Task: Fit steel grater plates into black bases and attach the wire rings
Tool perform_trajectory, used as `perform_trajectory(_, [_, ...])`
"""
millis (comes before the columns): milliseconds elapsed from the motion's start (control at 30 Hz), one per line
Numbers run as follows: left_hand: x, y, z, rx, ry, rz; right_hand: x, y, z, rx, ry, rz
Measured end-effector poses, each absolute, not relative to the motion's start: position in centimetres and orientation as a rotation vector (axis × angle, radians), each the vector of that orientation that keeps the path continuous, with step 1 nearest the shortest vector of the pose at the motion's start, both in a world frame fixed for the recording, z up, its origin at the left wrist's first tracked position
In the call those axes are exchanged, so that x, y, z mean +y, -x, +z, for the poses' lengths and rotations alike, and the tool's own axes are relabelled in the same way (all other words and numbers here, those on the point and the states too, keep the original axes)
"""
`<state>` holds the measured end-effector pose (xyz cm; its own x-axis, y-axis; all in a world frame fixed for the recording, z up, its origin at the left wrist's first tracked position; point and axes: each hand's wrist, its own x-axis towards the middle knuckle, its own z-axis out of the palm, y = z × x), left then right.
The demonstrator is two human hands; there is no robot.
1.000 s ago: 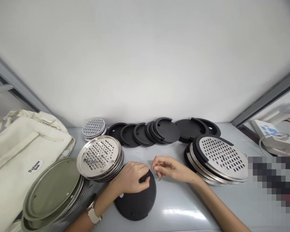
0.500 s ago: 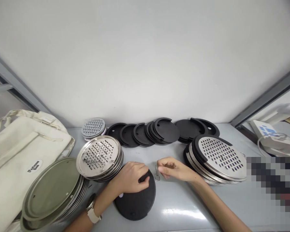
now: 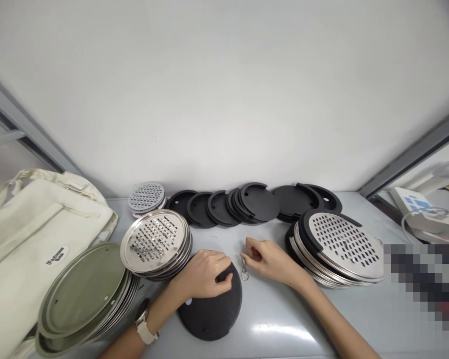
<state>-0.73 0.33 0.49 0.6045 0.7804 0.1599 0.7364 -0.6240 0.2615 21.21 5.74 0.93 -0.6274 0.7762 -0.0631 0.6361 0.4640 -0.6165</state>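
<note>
My left hand (image 3: 206, 274) rests over the upper part of a round black plastic disc (image 3: 211, 316), its fingers curled at the far edge and the thumb bent on top. The disc lies flat on the grey table. To its right, my right hand (image 3: 267, 260) has thumb and index finger parted, the other fingers curled under. Beside the thumb tip is a small metal clip with a ring (image 3: 244, 272), apparently lying on the table. Left of the disc stands a stack of round metal grater plates (image 3: 155, 242). On the right, another stack (image 3: 342, 244) has black rims.
More black discs (image 3: 260, 202) lie overlapped along the wall. A small stack of grey perforated plates (image 3: 146, 197) stands at the back left. Olive-green round plates (image 3: 84, 291) are piled front left, beside a cream bag (image 3: 33, 224). A white box (image 3: 413, 204) sits far right.
My right thumb and index finger have parted, and the hand has lifted slightly off the metal clip, which shows more fully. My left hand and the disc have stayed put.
</note>
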Motion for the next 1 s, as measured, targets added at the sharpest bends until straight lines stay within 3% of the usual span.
perform_trajectory(167, [0.3,0.7,0.6,1.272,-2.648,0.409,5.3,-21.0,0.3,-2.576,1.35,0.811])
perform_trajectory(667, [0.3,0.6,0.6,1.279,-2.659,0.419,5.0,-19.9,0.2,-2.199,0.951,1.423])
perform_trajectory(1000, [0.2,0.6,0.6,1.314,-2.612,0.474,4.7,-19.7,0.2,-2.25,0.91,1.477])
